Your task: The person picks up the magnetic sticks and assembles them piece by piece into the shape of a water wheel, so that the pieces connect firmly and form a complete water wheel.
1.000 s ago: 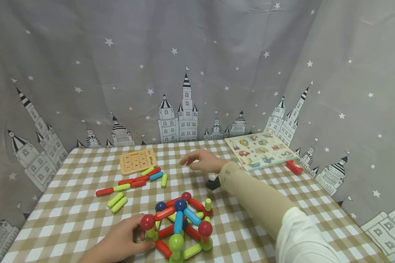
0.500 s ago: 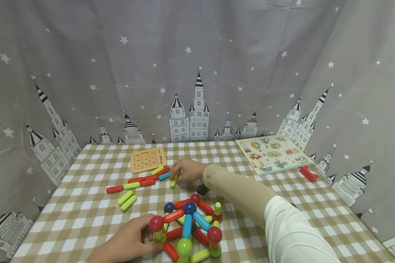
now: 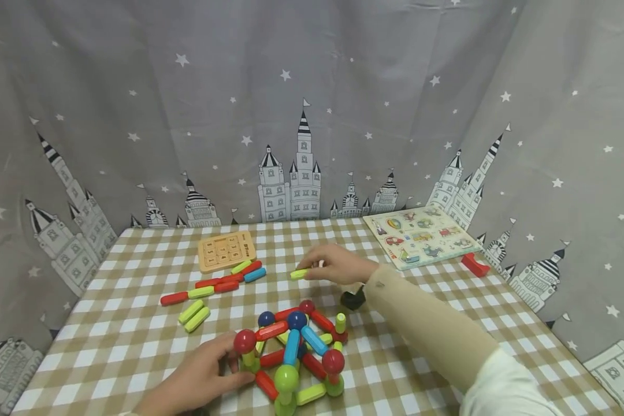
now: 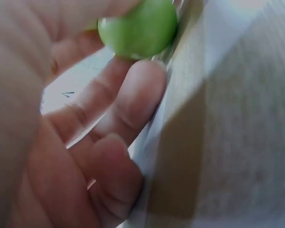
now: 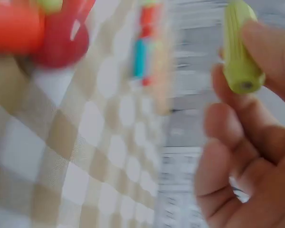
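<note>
A structure of magnetic rods and balls (image 3: 292, 344) stands on the table in front of me, in red, blue and yellow-green. My left hand (image 3: 200, 370) grips its near-left corner at a green ball (image 4: 140, 31), low under a red ball (image 3: 245, 341) on a short upright rod. Farther back, my right hand (image 3: 338, 264) pinches a yellow-green magnetic rod (image 5: 240, 52) between thumb and index finger. That rod is held above the cloth, and its end shows a small dark spot in the right wrist view. The other right fingers curl loosely below it.
Left of the structure lie a staggered row of red, green and blue rods (image 3: 226, 279) and two loose green rods (image 3: 193, 315). Behind them is a wooden number puzzle (image 3: 226, 252). A picture board (image 3: 421, 236) and a red piece (image 3: 475, 265) lie at right.
My right hand reached left and down to the single yellow-green rod lying beside the row, picked it up, and has moved back right with it. The left hand keeps its grip on the corner.
</note>
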A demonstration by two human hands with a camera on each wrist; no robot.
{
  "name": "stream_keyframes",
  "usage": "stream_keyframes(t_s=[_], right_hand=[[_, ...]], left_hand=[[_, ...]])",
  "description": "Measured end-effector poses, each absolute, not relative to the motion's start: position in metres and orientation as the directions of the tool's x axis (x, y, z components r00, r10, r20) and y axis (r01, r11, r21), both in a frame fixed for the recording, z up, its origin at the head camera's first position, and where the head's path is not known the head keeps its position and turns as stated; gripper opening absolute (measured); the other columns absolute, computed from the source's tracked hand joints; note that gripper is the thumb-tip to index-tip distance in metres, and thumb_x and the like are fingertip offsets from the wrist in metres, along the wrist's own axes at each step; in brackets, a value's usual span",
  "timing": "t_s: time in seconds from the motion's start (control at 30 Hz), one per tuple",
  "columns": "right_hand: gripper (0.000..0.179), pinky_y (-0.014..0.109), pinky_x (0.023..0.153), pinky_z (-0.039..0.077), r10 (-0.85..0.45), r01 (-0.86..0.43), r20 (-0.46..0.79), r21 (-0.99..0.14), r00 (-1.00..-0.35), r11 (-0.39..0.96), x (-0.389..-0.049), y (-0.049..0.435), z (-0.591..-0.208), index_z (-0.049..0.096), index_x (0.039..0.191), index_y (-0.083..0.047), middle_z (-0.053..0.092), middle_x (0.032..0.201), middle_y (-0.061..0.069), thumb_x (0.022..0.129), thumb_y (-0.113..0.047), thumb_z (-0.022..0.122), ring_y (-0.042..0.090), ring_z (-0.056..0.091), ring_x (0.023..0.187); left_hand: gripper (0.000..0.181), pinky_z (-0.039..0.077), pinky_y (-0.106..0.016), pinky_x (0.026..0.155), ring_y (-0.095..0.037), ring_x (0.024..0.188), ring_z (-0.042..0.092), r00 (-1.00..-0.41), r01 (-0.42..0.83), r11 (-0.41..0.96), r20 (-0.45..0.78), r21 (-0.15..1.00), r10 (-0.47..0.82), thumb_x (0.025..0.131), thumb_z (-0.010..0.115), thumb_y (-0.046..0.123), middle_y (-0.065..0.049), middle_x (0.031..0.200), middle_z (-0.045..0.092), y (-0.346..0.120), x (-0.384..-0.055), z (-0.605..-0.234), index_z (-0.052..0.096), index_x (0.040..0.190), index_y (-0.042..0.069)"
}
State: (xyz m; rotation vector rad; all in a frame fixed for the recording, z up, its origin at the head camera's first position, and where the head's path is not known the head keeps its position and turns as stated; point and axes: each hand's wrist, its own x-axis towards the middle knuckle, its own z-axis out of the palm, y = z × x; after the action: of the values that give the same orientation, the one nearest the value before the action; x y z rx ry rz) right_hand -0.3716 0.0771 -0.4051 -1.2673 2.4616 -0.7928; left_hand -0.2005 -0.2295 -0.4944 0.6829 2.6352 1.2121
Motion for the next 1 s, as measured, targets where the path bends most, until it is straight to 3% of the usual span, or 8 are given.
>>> stream_keyframes(t_s=[0.13,0.3,0.53,0.67,0.83,0.9,1.0], right_hand=[[0.021,0.031,0.082,0.053,-0.788,-0.648,0.085,-0.626,-0.61,0.434,-0.322,0.13,-0.396,0.077,0.119,-0.021,0.069,0.11,-0.008,0.101,-0.025,0.067,0.011,0.059,0.096],[0.022,0.029,0.083,0.053,-0.746,-0.653,0.163,-0.625,-0.646,0.428,-0.283,0.142,-0.404,0.077,0.119,-0.02,0.069,0.11,-0.007,0.102,-0.028,0.066,0.01,0.059,0.101],[0.023,0.029,0.084,0.051,-0.699,-0.638,0.182,-0.607,-0.692,0.473,-0.274,0.12,-0.414,0.077,0.12,-0.018,0.069,0.108,-0.007,0.101,-0.026,0.067,0.008,0.058,0.101],[0.03,0.029,0.086,0.051,-0.677,-0.611,0.184,-0.635,-0.713,0.472,-0.27,0.124,-0.414,0.072,0.129,-0.016,0.069,0.114,-0.003,0.103,-0.029,0.063,0.013,0.059,0.105],[0.029,0.033,0.084,0.052,-0.461,-0.463,0.238,-0.751,-0.855,0.47,-0.265,0.152,-0.427,0.07,0.13,-0.012,0.072,0.124,0.004,0.105,-0.022,0.057,0.02,0.066,0.106],[0.029,0.032,0.083,0.052,-0.409,-0.404,0.214,-0.789,-0.887,0.463,-0.263,0.162,-0.442,0.07,0.128,-0.01,0.072,0.123,0.005,0.103,-0.017,0.059,0.021,0.068,0.104],[0.033,0.03,0.086,0.053,-0.453,-0.346,0.124,-0.824,-0.883,0.448,-0.258,0.164,-0.468,0.067,0.131,-0.01,0.072,0.12,0.005,0.1,-0.019,0.064,0.019,0.068,0.105]], left_hand=[[0.032,0.045,-0.024,0.063,-0.005,0.076,0.054,-0.895,0.331,0.59,0.047,0.737,0.443,0.089,0.078,0.045,0.011,0.09,0.061,-0.224,-0.203,-0.491,0.067,0.117,0.034],[0.034,0.043,-0.024,0.064,-0.004,0.076,0.052,-0.908,0.315,0.614,0.041,0.724,0.417,0.09,0.077,0.045,0.01,0.088,0.059,-0.221,-0.205,-0.493,0.066,0.119,0.032],[0.042,0.044,-0.024,0.066,-0.005,0.078,0.053,-0.923,0.274,0.625,0.019,0.731,0.383,0.089,0.078,0.043,0.007,0.091,0.06,-0.222,-0.207,-0.498,0.066,0.125,0.027],[0.044,0.044,-0.024,0.064,-0.006,0.074,0.053,-0.932,0.248,0.633,0.002,0.734,0.362,0.088,0.079,0.041,0.007,0.087,0.059,-0.219,-0.207,-0.499,0.065,0.126,0.023],[0.048,0.047,-0.024,0.064,-0.005,0.075,0.056,-0.939,0.228,0.624,-0.001,0.747,0.344,0.09,0.078,0.042,0.007,0.088,0.064,-0.217,-0.207,-0.497,0.063,0.13,0.021],[0.044,0.05,-0.024,0.068,-0.003,0.078,0.06,-0.941,0.242,0.615,0.029,0.75,0.336,0.091,0.077,0.041,0.008,0.095,0.068,-0.216,-0.206,-0.496,0.065,0.128,0.02],[0.032,0.052,-0.024,0.074,0.0,0.085,0.062,-0.941,0.28,0.619,0.082,0.734,0.328,0.094,0.074,0.038,0.01,0.105,0.071,-0.215,-0.206,-0.494,0.068,0.121,0.023]])
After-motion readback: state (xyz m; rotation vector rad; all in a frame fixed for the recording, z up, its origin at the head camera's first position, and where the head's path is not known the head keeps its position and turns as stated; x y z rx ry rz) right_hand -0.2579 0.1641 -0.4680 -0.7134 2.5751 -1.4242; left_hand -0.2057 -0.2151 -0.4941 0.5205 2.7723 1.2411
